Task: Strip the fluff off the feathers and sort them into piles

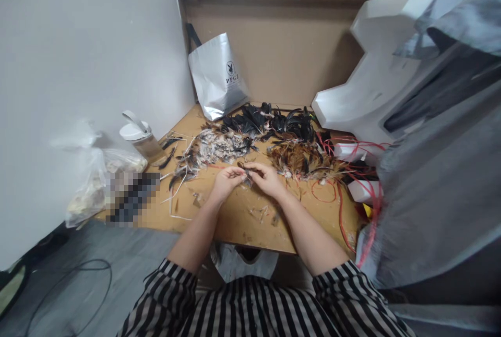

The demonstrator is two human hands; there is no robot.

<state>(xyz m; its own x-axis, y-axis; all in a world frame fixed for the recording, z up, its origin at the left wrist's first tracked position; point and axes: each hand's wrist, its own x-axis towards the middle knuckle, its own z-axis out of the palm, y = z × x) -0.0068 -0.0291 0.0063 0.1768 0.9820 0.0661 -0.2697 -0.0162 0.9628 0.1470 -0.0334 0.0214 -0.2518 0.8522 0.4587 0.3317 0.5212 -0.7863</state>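
Over the middle of the table, my left hand [227,182] and my right hand [268,180] meet with fingertips pinched together. Between them is a small feather [247,181], dark and partly hidden by the fingers; whether it is one or a few I cannot tell. Just beyond lie a heap of black feathers [289,122], a pile of grey-white fluffy feathers [223,145] to the left and a pile of brown feathers [307,160] to the right. Small feather scraps [261,214] are scattered nearer my body.
A silver bag [215,76] leans against the cardboard back panel [289,50]. On the left stand a lidded plastic jar [144,141] and a clear plastic bag [88,191]. Red string [341,217] and white boxes [364,191] lie at the right, beside grey cloth [438,180].
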